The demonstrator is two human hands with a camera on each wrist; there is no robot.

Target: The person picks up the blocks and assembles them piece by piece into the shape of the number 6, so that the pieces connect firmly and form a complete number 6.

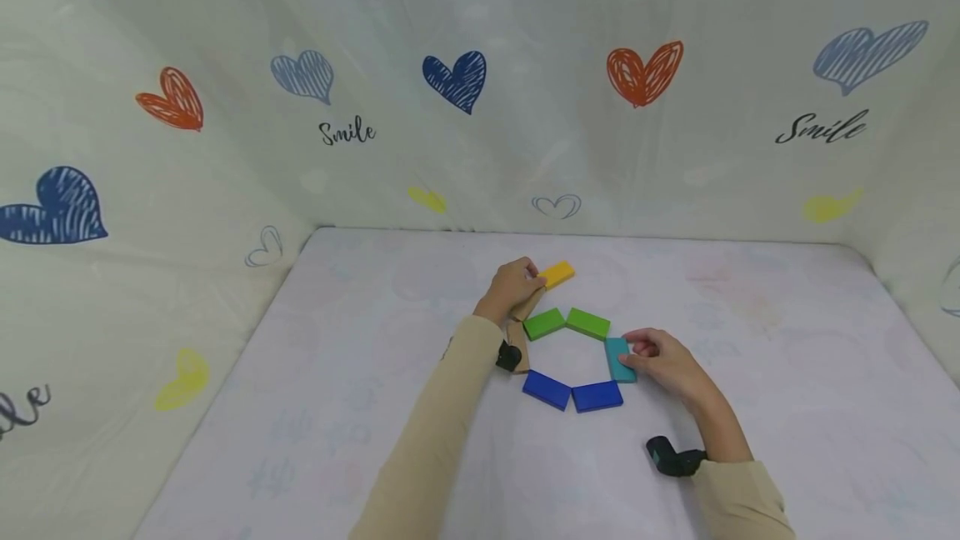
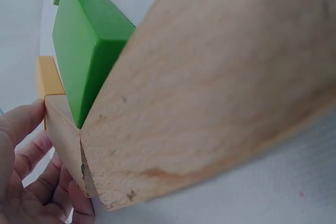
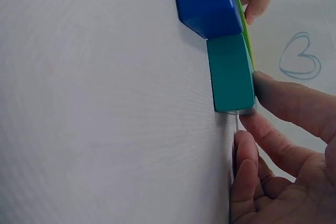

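In the head view my left hand (image 1: 512, 286) holds the upper wooden block (image 1: 528, 305), whose top end meets a yellow block (image 1: 557, 274). The left wrist view shows the thumb at the corner between that wooden block (image 2: 63, 124) and the yellow block (image 2: 50, 76), the other fingers along its outer side. A second wooden block (image 1: 517, 338) lies below, partly hidden by the wrist camera. My right hand (image 1: 663, 363) pinches the teal block (image 1: 617, 357) at the ring's right side. In the right wrist view, thumb and a finger touch that teal block's (image 3: 231, 74) end.
Two green blocks (image 1: 544, 324) form the ring's far side and two blue blocks (image 1: 597, 397) its near side. All lie on a white table cover (image 1: 360, 407). A white curtain with printed hearts (image 1: 454, 80) stands behind and at the sides.
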